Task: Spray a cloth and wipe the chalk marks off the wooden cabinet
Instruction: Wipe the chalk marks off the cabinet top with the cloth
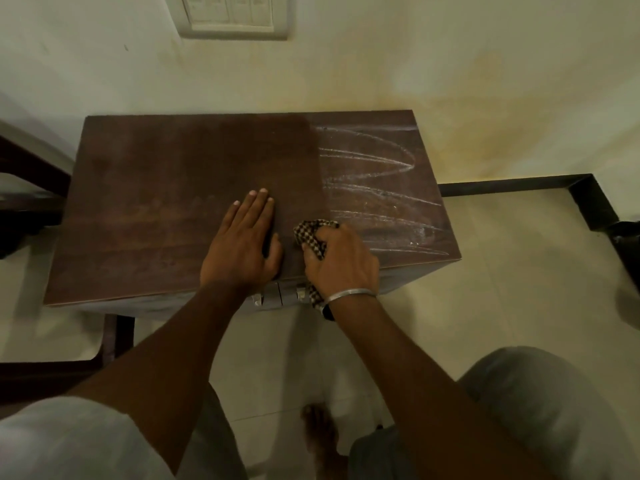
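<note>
1. At the far left edge, part of a dark wooden piece of furniture [31,168] stood near the cabinet without touching it.
2. The wooden cabinet [156,202] stood with its back against the pale wall, below a white switch panel [232,15]. The left and middle of its top looked dark and bore only faint smudges.
3. The left hand [242,244] lay palm down on the cabinet top near the front edge. Its fingers [256,209] were straight, close together and released, grasping nothing.
4. Two small metal handles [259,299] showed on the cabinet front, just under the two wrists.
5. The checked cloth [313,233] sat bunched on the cabinet top just right of the left hand's thumb. One end of it hung over the front edge beneath the right wrist.
6. The right hand [341,265] pressed the cloth onto the wood with its fingers curled round it in a firm grasp. A thin metal bangle [349,295] circled that wrist.
7. White chalk marks [377,188] covered the right third of the top as looping zigzag lines from the back edge to the front. They began just right of the cloth.
8. Further right, a black skirting strip [519,184] ran along the foot of the wall above the pale tiled floor [502,271].
9. A bare foot [318,431] rested on the floor in front of the cabinet.
</note>
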Available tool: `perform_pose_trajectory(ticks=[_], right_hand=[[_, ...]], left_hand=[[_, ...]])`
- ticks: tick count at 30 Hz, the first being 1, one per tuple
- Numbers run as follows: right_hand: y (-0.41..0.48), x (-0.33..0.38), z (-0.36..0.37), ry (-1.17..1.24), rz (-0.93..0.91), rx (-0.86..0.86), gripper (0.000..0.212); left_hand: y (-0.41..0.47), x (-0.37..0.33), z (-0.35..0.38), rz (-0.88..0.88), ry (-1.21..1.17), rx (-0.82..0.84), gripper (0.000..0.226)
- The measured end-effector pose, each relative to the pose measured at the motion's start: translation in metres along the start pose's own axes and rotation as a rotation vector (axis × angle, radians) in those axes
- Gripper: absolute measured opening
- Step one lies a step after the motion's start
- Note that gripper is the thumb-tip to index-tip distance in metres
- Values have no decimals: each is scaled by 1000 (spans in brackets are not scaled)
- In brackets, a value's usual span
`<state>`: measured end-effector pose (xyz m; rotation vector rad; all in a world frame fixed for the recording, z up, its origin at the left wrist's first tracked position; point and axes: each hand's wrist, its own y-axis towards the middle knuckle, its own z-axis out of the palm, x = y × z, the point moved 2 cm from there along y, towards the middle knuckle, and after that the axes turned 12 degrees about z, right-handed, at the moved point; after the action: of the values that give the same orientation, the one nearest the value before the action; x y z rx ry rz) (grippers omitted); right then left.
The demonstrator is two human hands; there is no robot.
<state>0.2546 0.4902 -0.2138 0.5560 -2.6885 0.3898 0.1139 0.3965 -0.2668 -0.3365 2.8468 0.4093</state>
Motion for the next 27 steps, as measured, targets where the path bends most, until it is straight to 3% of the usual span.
perform_pose_trajectory(ticks=[4,12,18,27], right_hand=[[25,18,-5,37,-13,-54,24],[-17,-10,-3,-25,-4,50,31],[20,5,-8,42,2,-22,25],[6,-11,-12,-30,14,15,29]], left_hand=[[0,-1,0,-6,-7,-3,65],[-1,-1,0,-11,-14,-23,63],[-1,1,1,-4,-14,-12,64],[0,-2,-2,-16,-13,-11,63]])
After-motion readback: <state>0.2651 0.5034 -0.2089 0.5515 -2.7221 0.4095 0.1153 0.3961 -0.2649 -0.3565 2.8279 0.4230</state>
